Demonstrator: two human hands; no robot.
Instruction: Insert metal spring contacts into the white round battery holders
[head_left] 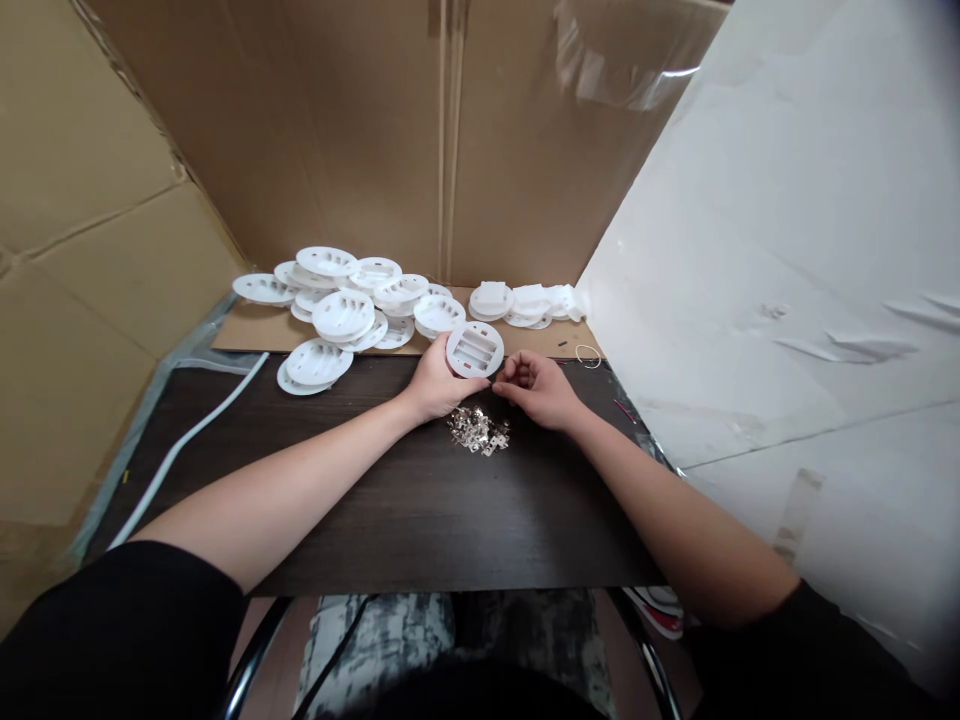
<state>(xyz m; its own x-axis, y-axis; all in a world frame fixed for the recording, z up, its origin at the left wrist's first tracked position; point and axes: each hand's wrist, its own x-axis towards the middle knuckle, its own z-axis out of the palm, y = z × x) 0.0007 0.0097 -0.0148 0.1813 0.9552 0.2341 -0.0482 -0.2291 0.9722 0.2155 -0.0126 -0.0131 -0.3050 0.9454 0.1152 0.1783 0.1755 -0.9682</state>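
The left hand is gripping the white disc by its rim above the bench, sensibly leaving its recesses uncovered, while the right hand is pinching close beside it, whether on anything I cannot tell.

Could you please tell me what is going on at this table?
A person is holding a round white plastic part in the left hand. The right hand is close to its lower edge, fingertips drawn together; whether they pinch anything is too small to tell. Just below lies a pile of small shiny pieces on the dark table. Behind, similar white parts lie heaped to the left, with a smaller group to the right.
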